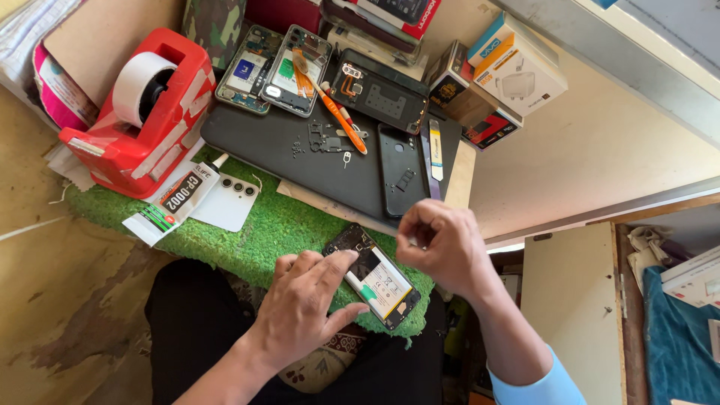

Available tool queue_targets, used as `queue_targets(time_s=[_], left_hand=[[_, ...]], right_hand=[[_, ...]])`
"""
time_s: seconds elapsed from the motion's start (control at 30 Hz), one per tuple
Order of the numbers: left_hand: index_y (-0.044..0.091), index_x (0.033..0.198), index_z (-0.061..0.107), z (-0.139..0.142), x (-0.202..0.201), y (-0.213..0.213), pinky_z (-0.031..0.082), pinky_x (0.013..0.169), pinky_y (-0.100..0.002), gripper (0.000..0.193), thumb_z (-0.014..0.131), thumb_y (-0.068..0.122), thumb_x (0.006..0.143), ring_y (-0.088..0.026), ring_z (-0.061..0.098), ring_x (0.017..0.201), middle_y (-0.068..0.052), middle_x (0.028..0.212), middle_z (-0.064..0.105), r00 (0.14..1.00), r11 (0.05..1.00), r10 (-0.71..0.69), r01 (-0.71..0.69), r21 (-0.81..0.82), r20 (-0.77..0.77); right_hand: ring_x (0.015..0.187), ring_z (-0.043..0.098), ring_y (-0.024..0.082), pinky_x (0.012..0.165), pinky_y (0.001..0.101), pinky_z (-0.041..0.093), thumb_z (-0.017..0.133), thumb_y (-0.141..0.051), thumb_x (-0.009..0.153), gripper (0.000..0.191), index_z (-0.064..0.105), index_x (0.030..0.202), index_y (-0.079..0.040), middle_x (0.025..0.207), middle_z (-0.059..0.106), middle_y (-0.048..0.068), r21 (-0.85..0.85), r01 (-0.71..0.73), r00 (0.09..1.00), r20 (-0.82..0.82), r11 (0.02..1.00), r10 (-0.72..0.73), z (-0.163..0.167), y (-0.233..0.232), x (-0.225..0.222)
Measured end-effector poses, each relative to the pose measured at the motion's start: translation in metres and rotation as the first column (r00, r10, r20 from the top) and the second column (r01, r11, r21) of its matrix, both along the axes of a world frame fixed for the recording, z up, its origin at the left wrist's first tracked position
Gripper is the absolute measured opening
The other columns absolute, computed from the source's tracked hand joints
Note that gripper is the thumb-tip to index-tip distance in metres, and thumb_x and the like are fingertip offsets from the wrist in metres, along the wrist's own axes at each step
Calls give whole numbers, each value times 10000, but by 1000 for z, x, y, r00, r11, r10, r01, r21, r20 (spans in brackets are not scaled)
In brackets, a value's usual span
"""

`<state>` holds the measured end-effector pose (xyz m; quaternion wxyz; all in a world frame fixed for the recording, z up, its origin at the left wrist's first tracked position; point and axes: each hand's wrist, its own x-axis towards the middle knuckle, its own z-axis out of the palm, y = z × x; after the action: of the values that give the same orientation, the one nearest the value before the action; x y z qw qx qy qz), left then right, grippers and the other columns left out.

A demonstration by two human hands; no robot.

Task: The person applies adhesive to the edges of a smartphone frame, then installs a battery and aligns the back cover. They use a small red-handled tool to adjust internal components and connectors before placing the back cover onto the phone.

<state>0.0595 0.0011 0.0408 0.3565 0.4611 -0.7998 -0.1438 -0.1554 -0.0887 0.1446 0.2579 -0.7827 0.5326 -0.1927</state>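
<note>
Opened phone (377, 279), under left hand (304, 304) fingers pressing, right hand (442, 244) pinched just above

Part of the open phone (373, 276) hidden under the left hand (304, 304). Lower corner tucked behind the thumb. Tips of the right hand (442, 244) curled in, so any tiny thing pinched there too small to tell. Small dark bits (324, 139) on the black mat (259, 139) too little to make out. Boxes (517, 71) at the top cut off by the edge. Blue cloth (679, 341) at the right cut off too. Right sleeve (536, 386) sliced by the bottom edge.
</note>
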Motion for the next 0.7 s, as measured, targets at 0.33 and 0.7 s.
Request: queue_targets(time_s=[0.33,0.7], left_hand=[[18,1421,453,11,10,2,389,877,-420,830,774,510,836,-217,587,942,-90,999,689,996,998,7,-2,64,-85],[18,1411,475,3,16,4,384,904,-394,765,789,433,851,-210,590,983,-74,1054,717,997,999,-6,9,52,-74]], right_hand=[[610,650,104,563,263,543,744,-38,754,122,676,849,-4,775,671,45,42,-180,982,60,983,178,-27,17,18],[833,749,248,709,353,594,741,-94,856,135,691,968,-38,906,717,89,-13,-226,974,30,974,226,-29,22,26]])
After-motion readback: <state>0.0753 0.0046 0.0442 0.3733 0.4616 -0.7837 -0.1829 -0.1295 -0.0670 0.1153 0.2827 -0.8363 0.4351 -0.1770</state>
